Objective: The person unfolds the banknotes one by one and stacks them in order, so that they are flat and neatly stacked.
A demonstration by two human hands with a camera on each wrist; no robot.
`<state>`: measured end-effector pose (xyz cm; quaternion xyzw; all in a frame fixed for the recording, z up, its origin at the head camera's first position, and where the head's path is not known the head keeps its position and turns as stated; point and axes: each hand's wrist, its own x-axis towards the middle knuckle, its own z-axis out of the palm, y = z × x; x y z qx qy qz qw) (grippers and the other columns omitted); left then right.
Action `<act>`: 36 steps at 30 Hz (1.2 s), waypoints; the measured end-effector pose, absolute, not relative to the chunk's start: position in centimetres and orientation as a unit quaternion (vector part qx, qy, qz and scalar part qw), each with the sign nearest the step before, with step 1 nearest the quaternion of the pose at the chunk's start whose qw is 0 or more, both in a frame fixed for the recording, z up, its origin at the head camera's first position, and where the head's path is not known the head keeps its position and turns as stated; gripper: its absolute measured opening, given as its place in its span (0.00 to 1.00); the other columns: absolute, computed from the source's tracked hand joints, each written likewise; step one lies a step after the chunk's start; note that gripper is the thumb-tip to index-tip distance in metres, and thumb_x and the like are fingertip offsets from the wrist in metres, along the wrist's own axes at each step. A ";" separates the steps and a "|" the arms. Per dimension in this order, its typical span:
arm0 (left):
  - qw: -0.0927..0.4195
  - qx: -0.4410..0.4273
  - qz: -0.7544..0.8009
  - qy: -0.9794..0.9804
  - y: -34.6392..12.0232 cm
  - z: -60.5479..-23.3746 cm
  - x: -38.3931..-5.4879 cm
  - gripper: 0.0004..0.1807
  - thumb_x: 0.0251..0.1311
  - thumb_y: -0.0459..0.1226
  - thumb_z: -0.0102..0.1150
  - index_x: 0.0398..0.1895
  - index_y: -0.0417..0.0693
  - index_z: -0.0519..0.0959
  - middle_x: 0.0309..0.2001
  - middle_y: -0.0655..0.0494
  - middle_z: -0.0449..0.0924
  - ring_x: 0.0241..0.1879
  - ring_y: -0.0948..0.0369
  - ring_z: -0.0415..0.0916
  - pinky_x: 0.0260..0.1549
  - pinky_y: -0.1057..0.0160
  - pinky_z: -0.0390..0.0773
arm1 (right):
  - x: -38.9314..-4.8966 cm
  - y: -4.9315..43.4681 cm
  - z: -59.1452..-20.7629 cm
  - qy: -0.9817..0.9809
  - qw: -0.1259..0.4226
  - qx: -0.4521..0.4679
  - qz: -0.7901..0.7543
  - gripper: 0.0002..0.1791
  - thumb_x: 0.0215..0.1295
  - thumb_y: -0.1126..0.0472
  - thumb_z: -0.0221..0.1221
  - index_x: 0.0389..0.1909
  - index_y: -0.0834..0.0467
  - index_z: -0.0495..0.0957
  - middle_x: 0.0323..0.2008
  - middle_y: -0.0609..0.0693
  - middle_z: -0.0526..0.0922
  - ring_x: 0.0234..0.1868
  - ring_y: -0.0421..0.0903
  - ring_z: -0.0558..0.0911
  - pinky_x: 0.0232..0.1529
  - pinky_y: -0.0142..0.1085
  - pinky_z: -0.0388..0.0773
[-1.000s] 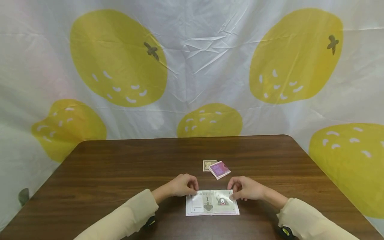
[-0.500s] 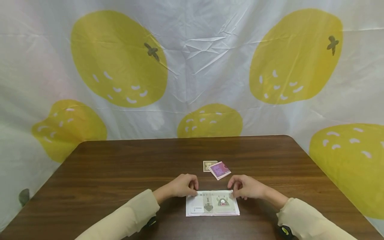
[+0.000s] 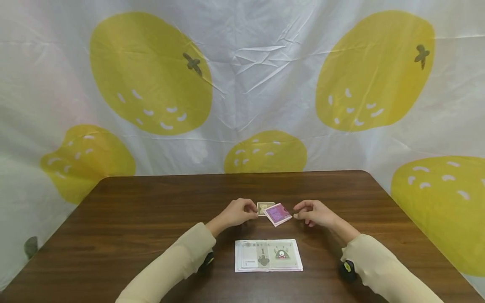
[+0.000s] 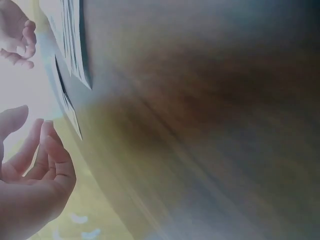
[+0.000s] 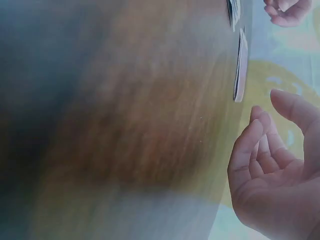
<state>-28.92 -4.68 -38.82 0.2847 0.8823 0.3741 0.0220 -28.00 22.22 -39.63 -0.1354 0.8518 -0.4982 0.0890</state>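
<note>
A purple folded banknote [image 3: 278, 214] lies at an angle over the edge of a small tan folded banknote [image 3: 262, 208] on the table. My left hand [image 3: 239, 212] is just left of the tan banknote; in the left wrist view its thumb stands apart from loosely bent fingers [image 4: 57, 150], holding nothing. On the other side, my right hand [image 3: 316, 213] is beside the purple banknote's right corner. Its thumb and fingers [image 5: 245, 150] are apart, with nothing between them. Nearer to me lies a stack of play banknotes [image 3: 269, 256], a green-grey "1" note on top, untouched by either hand.
The brown wooden table [image 3: 151, 210] reaches back to a white curtain [image 3: 261, 84] printed with large yellow fruit. Dark wrist cameras [image 3: 347, 269] sit at the sleeve cuffs.
Both hands have left the top corners of the banknote stack and moved forward to either side of the two small folded banknotes. The stack stays where it was.
</note>
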 end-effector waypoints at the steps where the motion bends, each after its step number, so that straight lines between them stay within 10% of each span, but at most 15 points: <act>1: 0.020 0.280 0.375 0.884 -4.5 -38.9 -29.2 0.04 0.51 0.33 0.59 0.30 0.41 0.78 0.23 0.59 0.75 0.19 0.66 0.69 0.22 0.68 0.69 | -28.3 22.2 -39.7 0.853 0.090 -0.125 -0.499 0.18 0.52 0.64 0.60 0.41 0.70 0.71 0.21 0.51 0.74 0.18 0.42 0.69 0.18 0.34 0.70; 20: 0.034 0.250 0.302 0.919 -1.3 -39.9 -31.4 0.11 0.45 0.36 0.62 0.33 0.39 0.79 0.30 0.52 0.79 0.32 0.59 0.74 0.32 0.66 0.71 | -30.2 20.3 -40.2 0.900 0.084 -0.080 -0.421 0.17 0.45 0.61 0.65 0.35 0.66 0.75 0.16 0.47 0.69 0.15 0.40 0.67 0.14 0.31 0.67; 28: -0.017 0.267 0.277 0.923 -0.9 -45.8 -36.8 0.09 0.42 0.43 0.64 0.26 0.51 0.79 0.24 0.61 0.75 0.26 0.63 0.70 0.25 0.65 0.68 | -30.1 19.6 -40.0 0.924 0.068 -0.089 -0.365 0.17 0.40 0.62 0.67 0.32 0.63 0.74 0.18 0.46 0.68 0.15 0.39 0.65 0.14 0.30 0.65; 36: 0.013 0.227 0.271 0.935 -0.5 -40.3 -31.8 0.08 0.40 0.36 0.66 0.24 0.45 0.77 0.23 0.57 0.74 0.25 0.59 0.69 0.26 0.63 0.68 | -30.1 19.3 -40.0 0.918 0.072 -0.099 -0.378 0.15 0.40 0.65 0.65 0.30 0.63 0.73 0.19 0.46 0.67 0.16 0.39 0.65 0.14 0.30 0.63</act>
